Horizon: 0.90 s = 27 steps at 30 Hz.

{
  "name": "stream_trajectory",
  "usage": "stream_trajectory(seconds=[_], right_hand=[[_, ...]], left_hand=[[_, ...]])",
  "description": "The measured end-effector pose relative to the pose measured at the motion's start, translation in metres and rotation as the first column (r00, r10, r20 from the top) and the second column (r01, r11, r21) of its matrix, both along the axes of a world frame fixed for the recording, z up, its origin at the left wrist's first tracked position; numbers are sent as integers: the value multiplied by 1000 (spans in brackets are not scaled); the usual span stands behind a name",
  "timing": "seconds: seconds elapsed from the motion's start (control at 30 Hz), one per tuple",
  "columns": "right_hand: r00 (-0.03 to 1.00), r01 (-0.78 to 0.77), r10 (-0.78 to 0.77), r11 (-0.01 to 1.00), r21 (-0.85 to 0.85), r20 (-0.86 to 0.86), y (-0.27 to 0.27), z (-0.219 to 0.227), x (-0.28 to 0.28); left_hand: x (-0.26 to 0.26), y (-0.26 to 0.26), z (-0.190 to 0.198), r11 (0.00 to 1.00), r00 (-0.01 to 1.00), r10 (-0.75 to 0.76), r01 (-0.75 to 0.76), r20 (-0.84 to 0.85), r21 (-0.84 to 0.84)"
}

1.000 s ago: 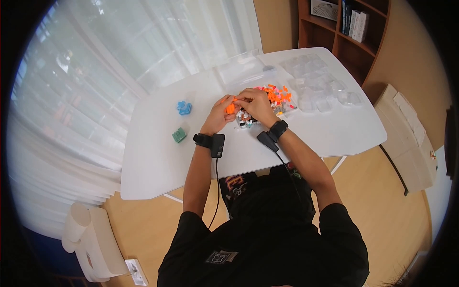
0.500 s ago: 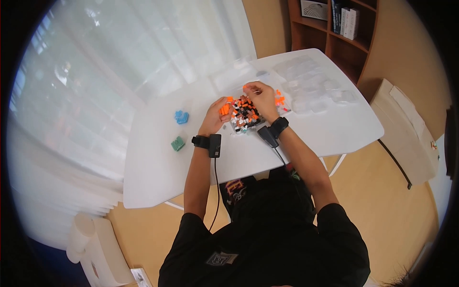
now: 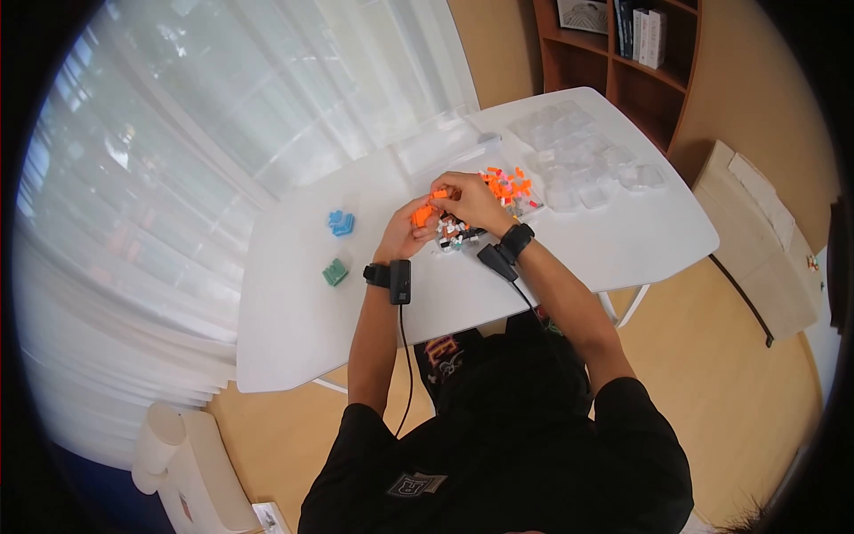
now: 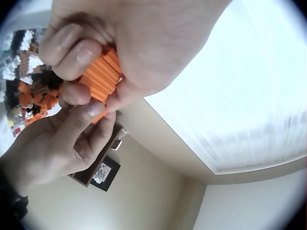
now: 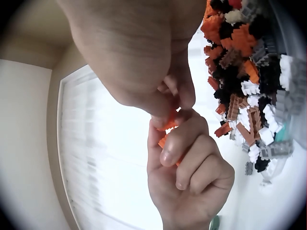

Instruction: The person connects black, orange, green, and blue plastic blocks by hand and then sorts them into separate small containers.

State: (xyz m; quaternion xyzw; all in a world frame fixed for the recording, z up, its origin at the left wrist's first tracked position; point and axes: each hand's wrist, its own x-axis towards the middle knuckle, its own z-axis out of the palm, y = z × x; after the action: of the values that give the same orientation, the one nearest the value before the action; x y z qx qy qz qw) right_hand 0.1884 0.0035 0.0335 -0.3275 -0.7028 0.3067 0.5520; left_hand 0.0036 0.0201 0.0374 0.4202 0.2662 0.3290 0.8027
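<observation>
My left hand (image 3: pixel 403 238) grips an orange block of stacked toy bricks (image 4: pixel 101 75), its fingers curled round the ridged sides. At one end of that block, my right hand (image 3: pixel 479 205) pinches a small orange brick (image 4: pixel 99 116) between thumb and fingertips. In the right wrist view the fingertips of both hands meet, and most of the orange block is hidden behind the left fingers. Just beyond and below the hands lies a heap of loose bricks (image 5: pixel 240 96) in orange, black, white, brown and grey, in a clear tray.
On the left of the white table (image 3: pixel 294 311) stand a blue brick piece (image 3: pixel 340 222) and a green brick piece (image 3: pixel 334 272). Several clear plastic boxes (image 3: pixel 569 151) cover the back right. A clear lidded container (image 3: pixel 436 151) lies behind the heap, near the curtain (image 3: pixel 267 89).
My right hand moved off the left with an orange brick between its fingertips, over the heap's far side, then came back to the block. The left hand kept its grip.
</observation>
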Motion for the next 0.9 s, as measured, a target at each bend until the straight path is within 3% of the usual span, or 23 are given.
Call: stream_trajectory(seconds=[0.07,0.17,0.23,0.33,0.6,0.8,0.9], right_hand=[[999,-29,32,997,-71,30,-3,3,0],[999,-40,40,999,26,-4,-4,1,-4],[990,66,-99,956,285,103,-1,-2,-6],[998,33,-40,986,161,40,1,-4,-8],[991,132,-134,970,204,-2,-1,-7,-13],[985,172,-169,968,180,-30,-2,-9,-16],[989,150,-145,976,157,-43,1,-11,-14]], left_hand=[[0,0,2,1000,1000,-15,15,-1,-24],[-2,1,3,999,999,-32,31,-7,-40],[-3,2,1,997,999,-37,37,8,-73],[1,0,1,991,999,-4,11,51,-135],[5,3,0,987,994,14,3,106,-162],[7,0,1,992,997,36,-27,71,-125],[9,-5,5,994,992,99,-102,-74,-42]])
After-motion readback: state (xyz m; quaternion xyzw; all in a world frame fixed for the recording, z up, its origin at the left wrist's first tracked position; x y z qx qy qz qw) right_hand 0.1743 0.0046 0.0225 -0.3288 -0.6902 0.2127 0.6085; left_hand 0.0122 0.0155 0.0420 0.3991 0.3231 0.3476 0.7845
